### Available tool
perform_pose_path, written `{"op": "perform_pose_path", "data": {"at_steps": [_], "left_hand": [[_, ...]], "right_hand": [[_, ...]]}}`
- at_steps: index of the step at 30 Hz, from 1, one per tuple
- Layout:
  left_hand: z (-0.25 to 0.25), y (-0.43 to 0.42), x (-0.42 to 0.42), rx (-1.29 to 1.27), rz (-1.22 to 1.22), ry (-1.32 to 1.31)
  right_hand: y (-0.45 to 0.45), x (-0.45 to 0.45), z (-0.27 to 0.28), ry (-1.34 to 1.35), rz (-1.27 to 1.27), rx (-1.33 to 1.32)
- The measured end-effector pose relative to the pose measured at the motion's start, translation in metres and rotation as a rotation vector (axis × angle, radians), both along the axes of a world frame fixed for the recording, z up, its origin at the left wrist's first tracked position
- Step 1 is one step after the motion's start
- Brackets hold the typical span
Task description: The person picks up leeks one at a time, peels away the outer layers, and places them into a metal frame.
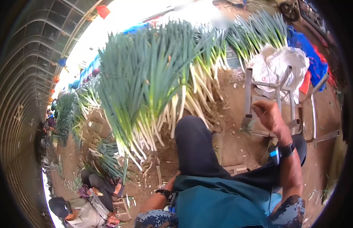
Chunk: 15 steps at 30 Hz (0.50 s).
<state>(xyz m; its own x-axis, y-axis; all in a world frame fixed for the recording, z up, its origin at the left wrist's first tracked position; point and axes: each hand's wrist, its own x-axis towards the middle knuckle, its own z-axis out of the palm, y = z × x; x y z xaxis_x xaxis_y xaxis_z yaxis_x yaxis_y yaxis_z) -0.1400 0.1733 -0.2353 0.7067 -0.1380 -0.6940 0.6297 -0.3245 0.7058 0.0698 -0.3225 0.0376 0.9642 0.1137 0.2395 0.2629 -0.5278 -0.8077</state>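
Judging far green onions (pixel 146 83) light, bruisable; I'd grip white stalks (pixel 148 133). Right hand (pixel 267 114) curled, left hand (pixel 171 185) part-hidden; can't tell either grip.

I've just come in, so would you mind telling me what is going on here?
A person sits before a large heap of long green onions, whose white ends point toward them. Their right hand is raised, fingers curled, in front of a metal frame in this view; nothing can be made out in it. Their left hand is mostly out of sight, so its grip cannot be told. Another person sits at the picture's lower left.
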Motion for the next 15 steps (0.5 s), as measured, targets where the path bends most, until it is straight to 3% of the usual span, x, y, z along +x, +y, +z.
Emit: {"op": "perform_pose_path", "data": {"at_steps": [3, 5, 8, 13, 15], "left_hand": [[-0.018, 0.017, 0.008, -0.021, -0.058, -0.108], [0.009, 0.0, 0.019, -0.023, 0.201, 0.081], [0.021, 0.0, 0.015, 0.072, 0.198, 0.067], [-0.075, 0.028, -0.027, -0.02, 0.189, 0.011], [-0.079, 0.029, -0.033, -0.085, 0.232, 0.016]], "right_hand": [[-0.024, 0.018, -0.037, 0.249, -0.132, 0.104], [-0.058, 0.035, -0.079, 0.234, -0.208, 0.113], [-0.07, 0.043, -0.084, 0.287, -0.277, 0.229], [-0.053, 0.048, -0.084, 0.222, -0.177, 0.08], [-0.049, 0.05, -0.085, 0.215, -0.15, 0.016]]}}
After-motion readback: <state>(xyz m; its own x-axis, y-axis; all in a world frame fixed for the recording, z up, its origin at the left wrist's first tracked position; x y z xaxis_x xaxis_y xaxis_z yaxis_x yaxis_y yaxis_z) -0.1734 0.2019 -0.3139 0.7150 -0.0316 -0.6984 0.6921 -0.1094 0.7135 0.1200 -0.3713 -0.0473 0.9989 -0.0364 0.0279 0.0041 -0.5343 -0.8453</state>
